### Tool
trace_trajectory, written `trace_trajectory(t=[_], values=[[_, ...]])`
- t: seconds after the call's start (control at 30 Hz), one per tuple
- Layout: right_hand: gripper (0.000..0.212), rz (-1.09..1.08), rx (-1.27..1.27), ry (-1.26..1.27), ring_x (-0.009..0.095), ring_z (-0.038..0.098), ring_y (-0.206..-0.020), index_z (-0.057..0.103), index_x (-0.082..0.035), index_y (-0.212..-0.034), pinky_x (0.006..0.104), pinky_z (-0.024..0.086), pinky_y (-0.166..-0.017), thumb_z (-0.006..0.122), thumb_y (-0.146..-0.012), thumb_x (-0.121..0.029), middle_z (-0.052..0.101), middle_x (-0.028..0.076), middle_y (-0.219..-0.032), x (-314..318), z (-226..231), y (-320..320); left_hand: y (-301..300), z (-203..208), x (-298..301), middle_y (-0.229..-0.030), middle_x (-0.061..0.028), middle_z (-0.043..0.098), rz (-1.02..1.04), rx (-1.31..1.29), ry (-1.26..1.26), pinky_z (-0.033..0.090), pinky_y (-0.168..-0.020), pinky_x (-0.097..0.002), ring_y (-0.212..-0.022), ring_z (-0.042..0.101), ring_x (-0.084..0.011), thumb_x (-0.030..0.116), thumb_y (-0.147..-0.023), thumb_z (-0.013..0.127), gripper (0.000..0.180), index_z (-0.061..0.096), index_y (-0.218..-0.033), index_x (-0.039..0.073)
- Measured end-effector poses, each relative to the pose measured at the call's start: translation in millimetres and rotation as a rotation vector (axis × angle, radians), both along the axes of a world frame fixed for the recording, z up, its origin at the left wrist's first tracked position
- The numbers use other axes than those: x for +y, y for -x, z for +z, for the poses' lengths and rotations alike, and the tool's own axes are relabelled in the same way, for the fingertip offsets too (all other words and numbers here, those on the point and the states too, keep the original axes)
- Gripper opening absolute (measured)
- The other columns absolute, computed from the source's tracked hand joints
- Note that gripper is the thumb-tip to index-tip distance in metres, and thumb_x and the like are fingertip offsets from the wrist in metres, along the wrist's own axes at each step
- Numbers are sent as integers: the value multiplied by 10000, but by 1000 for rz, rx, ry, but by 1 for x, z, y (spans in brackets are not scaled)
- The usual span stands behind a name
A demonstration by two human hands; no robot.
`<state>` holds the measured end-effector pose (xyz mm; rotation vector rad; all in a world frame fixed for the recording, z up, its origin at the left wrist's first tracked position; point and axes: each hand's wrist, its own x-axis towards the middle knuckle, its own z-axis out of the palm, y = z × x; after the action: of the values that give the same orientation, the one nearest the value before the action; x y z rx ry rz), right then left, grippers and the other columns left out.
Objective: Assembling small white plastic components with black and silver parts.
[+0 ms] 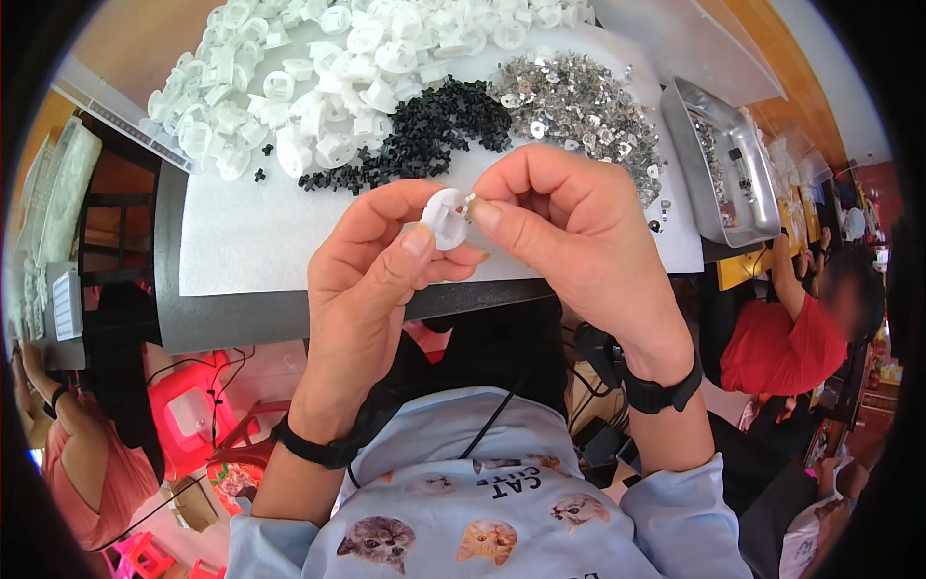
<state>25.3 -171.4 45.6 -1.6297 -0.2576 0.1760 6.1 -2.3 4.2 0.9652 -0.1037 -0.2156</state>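
Observation:
Between the thumb and fingers of my left hand (pixel 371 256) is a round white plastic housing (pixel 445 220), its hollow side turned toward my right hand. My right hand (pixel 569 227) pinches a small shiny metal piece (pixel 467 206) at the housing's edge; its exact shape is mostly covered by my fingertips. Both hands are raised over the front part of a white sheet (pixel 251 251). Just beyond them lie a heap of small black plastic parts (pixel 434 125) and a pile of small silvery metal clips (pixel 588 106).
A large heap of white plastic housings (pixel 357 58) covers the back left of the table. To the right stands a metal tray (pixel 719 174) with small metal parts inside. A person in red (pixel 786 338) sits at the right, another person in pink (pixel 96 463) at the left.

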Motion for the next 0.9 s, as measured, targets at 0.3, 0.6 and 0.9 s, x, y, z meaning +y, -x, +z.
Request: trace_trajectory(t=[0.3, 0.6, 0.9], values=[[20, 47, -348, 347, 36, 517, -665, 586, -2, -852, 190, 410, -548, 602, -854, 10, 518, -5, -757, 5, -3, 2, -1, -8, 1, -1119, -116, 587, 13, -53, 69, 511, -841, -310, -1000, 577, -157, 97, -910, 561, 303, 525, -1177, -42], [52, -37, -315, 276, 44, 502, -660, 568, 6, -844, 191, 406, -552, 593, -832, 50, 493, 2, -763, 10, -13, 7, 0, -8, 0, -1121, -117, 586, 22, -38, 73, 514, -838, -310, -1005, 578, -159, 92, -911, 557, 298, 525, -1174, -44], [154, -73, -610, 464, 204, 543, -631, 595, 0, -906, 272, 435, -544, 593, -778, 86, 524, 90, -798, 10, -9, 16, -3, -9, 2, -1117, -122, 588, -7, -36, 96, 517, -839, -306, -1002, 582, -161, 95, -912, 555, 294, 525, -1167, -49]])
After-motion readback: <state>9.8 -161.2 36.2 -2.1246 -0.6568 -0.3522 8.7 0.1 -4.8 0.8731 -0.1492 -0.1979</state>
